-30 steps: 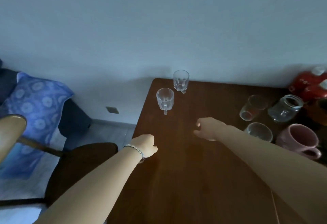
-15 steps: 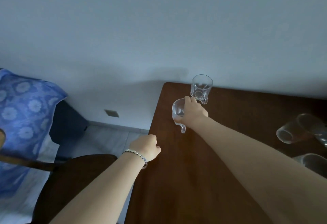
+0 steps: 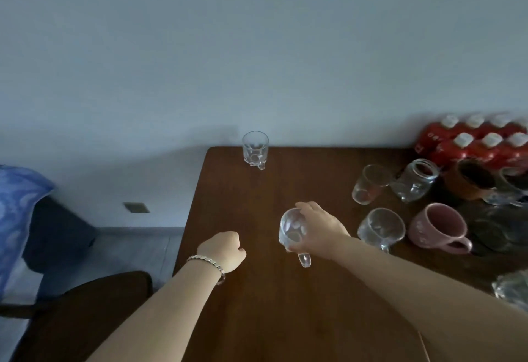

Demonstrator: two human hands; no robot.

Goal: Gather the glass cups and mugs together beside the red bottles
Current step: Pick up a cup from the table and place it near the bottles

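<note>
A person's two bare arms reach over a dark brown wooden tabletop set against a pale wall.

The right hand is near the middle of the tabletop, its fingers wrapped around a small clear glass mug. The mug is tilted with its mouth toward the camera and its handle pointing down; whether it touches the wood cannot be told.

The left hand is curled into a loose fist at the tabletop's left edge, grasping nothing. A metal bracelet circles its wrist.

A second glass mug stands upright alone at the far left corner, well apart from everything else.

At the far right corner, by the wall, is a pack of red bottles with white caps. Beside them is a cluster of drinkware: a clear tumbler, a glass jar, a brown cup, a pink mug and another glass mug, which is just to the right of the right hand. More glassware at the right edge is too dark to identify.

Off the table to the left are a dark chair, a blue patterned cloth and a grey floor.
</note>
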